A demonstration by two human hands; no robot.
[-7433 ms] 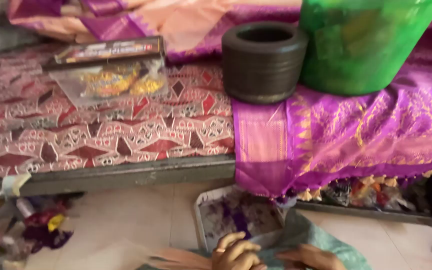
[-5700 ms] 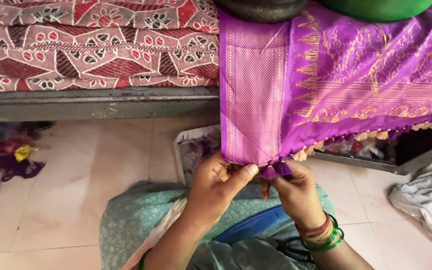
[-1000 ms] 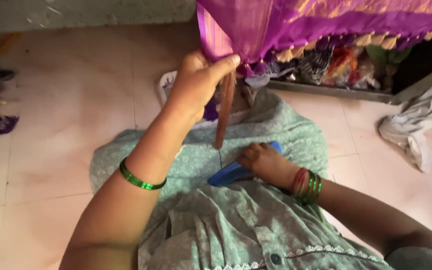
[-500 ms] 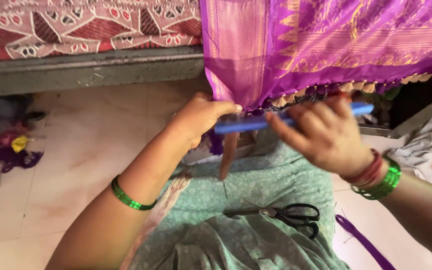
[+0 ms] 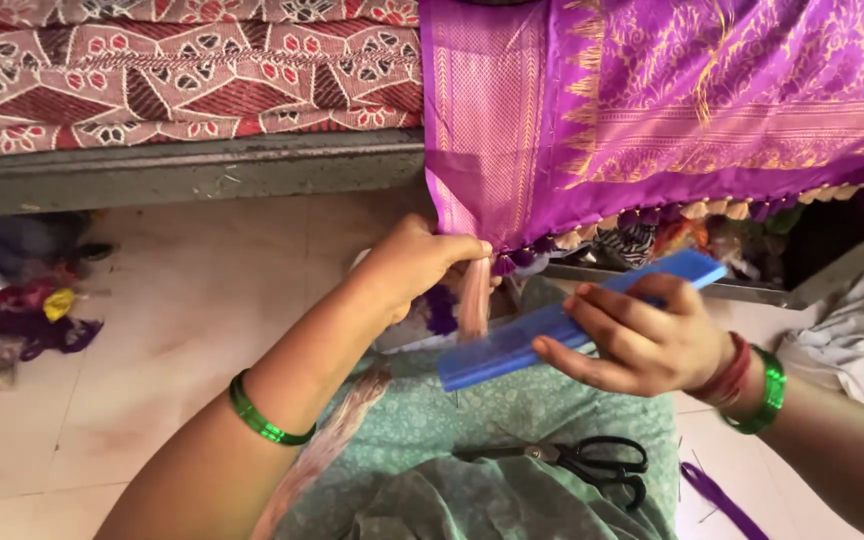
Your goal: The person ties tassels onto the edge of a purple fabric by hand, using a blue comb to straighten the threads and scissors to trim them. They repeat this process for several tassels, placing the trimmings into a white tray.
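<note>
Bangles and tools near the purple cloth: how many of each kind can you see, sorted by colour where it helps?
Green bangles: 2, one on the left wrist, one on the right wrist
Red bangles: 1 band, beside the right wrist's green one
Blue comb: 1, in the right hand
Black scissors: 1
Total: 5

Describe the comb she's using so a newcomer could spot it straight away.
Start at the purple cloth hanging off the ledge and drop to its tasselled lower hem. Just below, the right hand holds a flat blue comb slanting against the pale thread bunch pinched by the left hand. It is the only blue thing; the scissors are black.
</note>
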